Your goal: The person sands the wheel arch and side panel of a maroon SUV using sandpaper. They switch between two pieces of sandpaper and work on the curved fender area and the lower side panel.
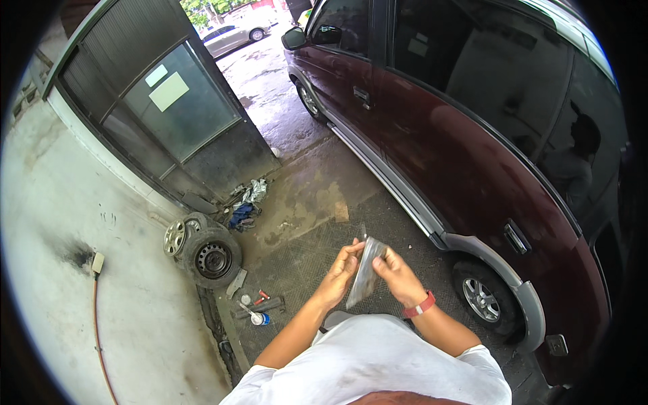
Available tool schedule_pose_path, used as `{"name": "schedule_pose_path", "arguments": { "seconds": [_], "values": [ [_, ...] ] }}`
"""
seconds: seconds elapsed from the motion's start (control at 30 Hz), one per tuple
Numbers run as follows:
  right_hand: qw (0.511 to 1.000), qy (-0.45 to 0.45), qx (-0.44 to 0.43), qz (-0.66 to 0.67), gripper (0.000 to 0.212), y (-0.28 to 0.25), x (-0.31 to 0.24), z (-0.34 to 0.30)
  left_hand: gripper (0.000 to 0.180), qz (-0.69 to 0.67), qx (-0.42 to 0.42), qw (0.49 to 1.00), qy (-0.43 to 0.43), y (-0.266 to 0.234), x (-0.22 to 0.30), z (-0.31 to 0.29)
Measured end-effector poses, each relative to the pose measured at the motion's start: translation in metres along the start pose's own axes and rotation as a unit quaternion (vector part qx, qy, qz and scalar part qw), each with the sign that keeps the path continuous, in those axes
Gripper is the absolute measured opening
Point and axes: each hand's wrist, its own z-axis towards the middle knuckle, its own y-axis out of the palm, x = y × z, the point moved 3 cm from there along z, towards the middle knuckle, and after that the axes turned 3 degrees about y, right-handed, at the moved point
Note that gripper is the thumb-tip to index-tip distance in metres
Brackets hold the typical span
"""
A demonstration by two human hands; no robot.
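Observation:
In front of my white shirt, a thin grey flat sheet (365, 275) with a shiny look is held up at a slant. What kind of sheet it is, I cannot make out. My left hand (337, 279) pinches its left edge near the top with thumb and fingers. On the other side my right hand (402, 278), with a red band on the wrist, grips the upper right edge, thumb on the near face. Some of the right fingers are hidden behind the sheet.
A dark red car (439, 148) stands along the right. Wheels (212, 260) lean by the left wall, near crumpled rags (241, 216). On the mat sit a blue-and-white can (259, 318) and a red tube (262, 297). A cardboard piece (341, 212) lies ahead.

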Motion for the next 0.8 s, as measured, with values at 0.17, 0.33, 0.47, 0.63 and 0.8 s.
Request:
{"name": "schedule_pose_path", "arguments": {
  "seconds": [0.17, 0.33, 0.47, 0.63, 0.8],
  "values": [
    [0.992, 0.024, -0.034, 0.115, 0.05, -0.009, 0.002, -0.025, 0.083, -0.025, 0.105, 0.994, -0.018, -0.011, -0.01, 0.003],
    [0.933, 0.125, 0.146, 0.303, 0.04, -0.051, 0.049, -0.035, 0.089, -0.004, 0.11, 0.992, 0.063, 0.008, 0.018, 0.002],
    [0.911, 0.11, 0.233, 0.321, 0.036, -0.065, 0.069, -0.038, 0.062, 0.138, -0.028, 0.989, 0.051, 0.008, -0.004, 0.011],
    [0.883, -0.1, 0.416, 0.193, 0.026, -0.103, 0.028, -0.033, 0.059, 0.201, -0.035, 0.979, -0.008, 0.038, -0.013, 0.01],
    [0.962, -0.045, 0.267, -0.032, 0.021, -0.079, 0.01, -0.04, 0.062, 0.201, -0.117, 0.971, -0.061, 0.041, -0.029, 0.012]
  ]
}}
